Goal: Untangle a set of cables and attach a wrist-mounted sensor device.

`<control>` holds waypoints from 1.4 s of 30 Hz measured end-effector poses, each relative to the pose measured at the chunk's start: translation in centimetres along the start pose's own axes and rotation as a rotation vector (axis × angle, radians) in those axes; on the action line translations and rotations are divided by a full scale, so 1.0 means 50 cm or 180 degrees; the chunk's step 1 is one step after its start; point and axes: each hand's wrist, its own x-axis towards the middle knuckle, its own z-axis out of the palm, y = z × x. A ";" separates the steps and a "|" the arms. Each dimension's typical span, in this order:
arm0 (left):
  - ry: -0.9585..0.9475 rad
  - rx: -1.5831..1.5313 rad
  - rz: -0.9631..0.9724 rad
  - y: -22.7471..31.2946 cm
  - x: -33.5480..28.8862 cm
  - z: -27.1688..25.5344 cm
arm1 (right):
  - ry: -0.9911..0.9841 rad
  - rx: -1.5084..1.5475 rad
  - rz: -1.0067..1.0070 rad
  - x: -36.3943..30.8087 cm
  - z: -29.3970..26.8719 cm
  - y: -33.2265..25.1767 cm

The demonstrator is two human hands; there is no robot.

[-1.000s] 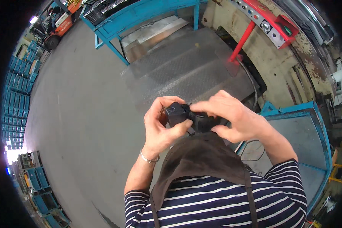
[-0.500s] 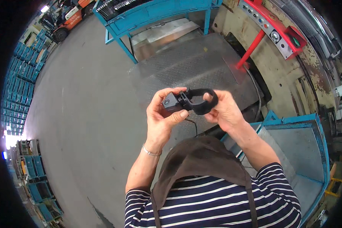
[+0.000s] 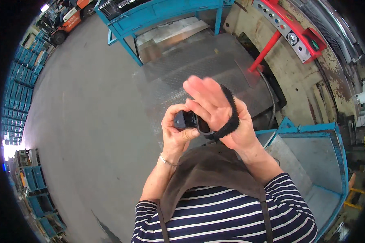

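Observation:
My left hand (image 3: pixel 174 133) grips a small black box-shaped device (image 3: pixel 183 120), perhaps a wrist-worn camera, between thumb and fingers. From its side runs a fuzzy black strap (image 3: pixel 230 124), forming a loop. Through that loop goes my right hand (image 3: pixel 215 107), its palm in view and its fingers stretched out. Across the base of the palm and the thumb side lies the strap. Part of the device is hidden behind my right fingers. Both hands are held up in front of my chest, above the dark apron (image 3: pixel 215 164).
A blue metal bin (image 3: pixel 312 150) stands close by my right elbow. Ahead are a blue rack (image 3: pixel 150 18) and a dark steel floor plate (image 3: pixel 198 60). A red control panel (image 3: pixel 290 30) rises at the far right. Blue crates (image 3: pixel 22 89) and an orange forklift (image 3: pixel 71 20) are at left.
My right hand has gone from pinching the strap to pushing through its loop with fingers extended. The left hand still holds the device.

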 end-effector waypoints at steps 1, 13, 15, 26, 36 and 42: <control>-0.0044 -0.0133 -0.0041 0.001 0.000 -0.001 | -0.0081 0.0242 0.0173 0.005 0.011 -0.007; -0.0400 0.2872 0.0823 0.091 0.005 0.076 | -0.1085 -0.4862 -0.1426 0.025 -0.053 0.019; -0.0340 0.3075 0.0772 0.081 0.005 0.069 | -0.1075 -0.4665 -0.1447 0.023 -0.054 0.023; -0.0817 0.3930 0.1552 0.049 0.014 0.084 | -0.0717 -0.4709 -0.0973 0.066 -0.075 -0.018; -0.0161 0.3474 0.1290 -0.005 -0.021 0.067 | 0.1264 -0.0514 0.0228 0.177 -0.067 0.040; -0.0795 0.3793 0.1879 0.010 -0.021 0.084 | 0.0425 0.1464 0.0110 0.155 -0.006 -0.012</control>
